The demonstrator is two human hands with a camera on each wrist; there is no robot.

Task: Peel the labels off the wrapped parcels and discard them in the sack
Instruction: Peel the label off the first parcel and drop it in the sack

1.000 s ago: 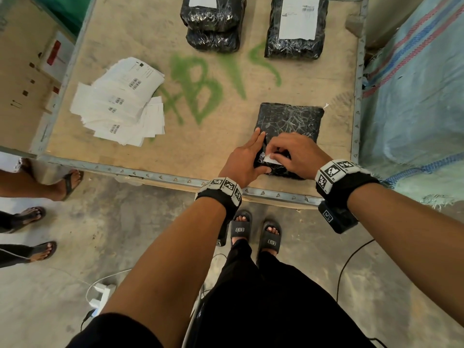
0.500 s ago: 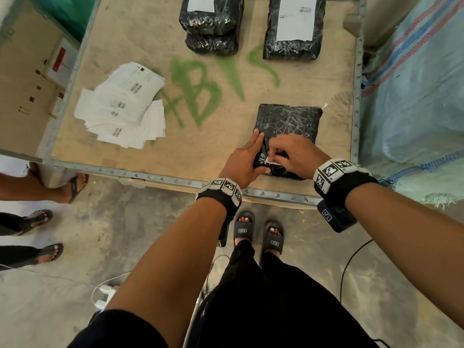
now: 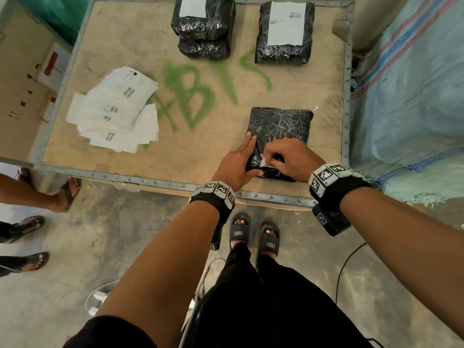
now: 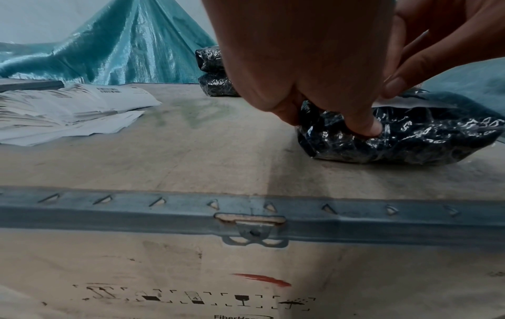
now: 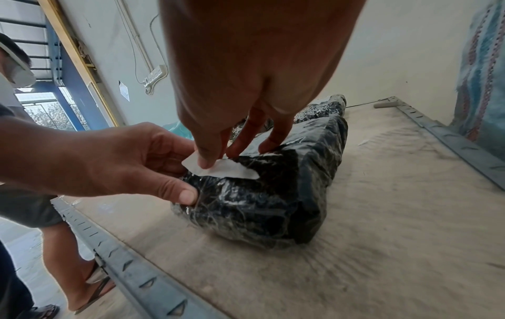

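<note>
A black plastic-wrapped parcel [image 3: 280, 129] lies near the front right of the wooden crate top [image 3: 200, 151]. My left hand [image 3: 251, 156] holds its near-left corner, with the thumb [image 4: 366, 127] pressed into the wrap. My right hand [image 3: 267, 159] pinches a small white label scrap [image 5: 221, 170] that is partly lifted off the parcel's near end. The label [image 3: 263, 163] shows as a small white flap between my hands. Other wrapped parcels with white labels [image 3: 286, 23] sit at the far edge. The woven sack [image 3: 406, 96] hangs to the right of the crate.
A pile of peeled white labels [image 3: 115, 114] lies at the left of the crate top. Two stacked parcels [image 3: 203, 28] stand at the far middle. A metal rim [image 3: 150, 182] edges the crate. Other people's sandalled feet [image 3: 67, 194] stand at the left.
My right fingers have worked the label scrap up, so its corner now stands off the wrap. My left hand keeps its hold on the parcel, which has not moved.
</note>
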